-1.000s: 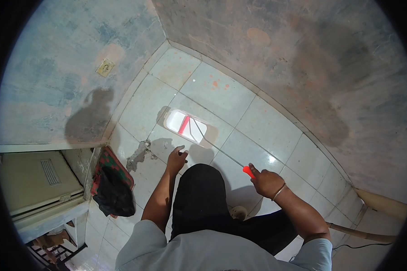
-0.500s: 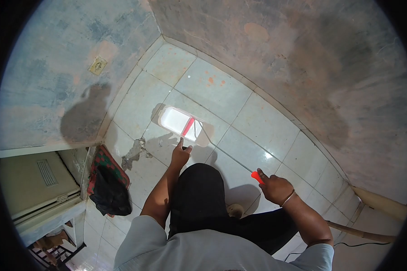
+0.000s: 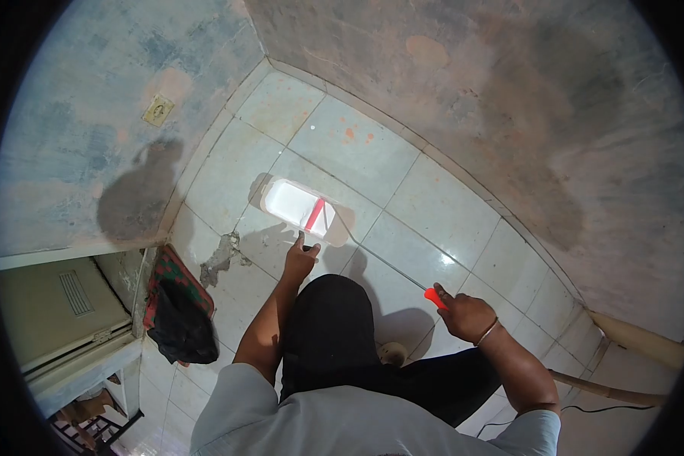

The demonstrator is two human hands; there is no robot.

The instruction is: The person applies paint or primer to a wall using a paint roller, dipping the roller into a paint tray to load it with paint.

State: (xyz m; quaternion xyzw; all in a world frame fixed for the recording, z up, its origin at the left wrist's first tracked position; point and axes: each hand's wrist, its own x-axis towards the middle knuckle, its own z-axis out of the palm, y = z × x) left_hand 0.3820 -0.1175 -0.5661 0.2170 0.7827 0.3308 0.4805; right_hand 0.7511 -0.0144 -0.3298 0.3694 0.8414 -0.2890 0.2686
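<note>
A paint tray (image 3: 339,232) with white paint (image 3: 289,201) in it rests on the tiled floor. Across the tray lies the pinkish-red cover of a paint roller (image 3: 315,216), its long metal rod slanting toward me. My right hand (image 3: 463,315) is closed around the roller's orange-red handle (image 3: 435,297). At the tray's near side is my left hand (image 3: 302,257), with the forefinger stretched to the rim and the thumb held apart from it. The left hand's other fingers are mostly hidden.
Patchy walls (image 3: 509,114) meet in a corner beyond the tray. A black bag or cloth (image 3: 181,323) sits by a cabinet (image 3: 61,304) at left. The floor has a broken patch (image 3: 222,258) and orange spots (image 3: 349,134). A pole (image 3: 608,389) lies at right.
The whole view has shifted slightly to the left. The roller, the tray and both hands keep nearly the same places relative to one another.
</note>
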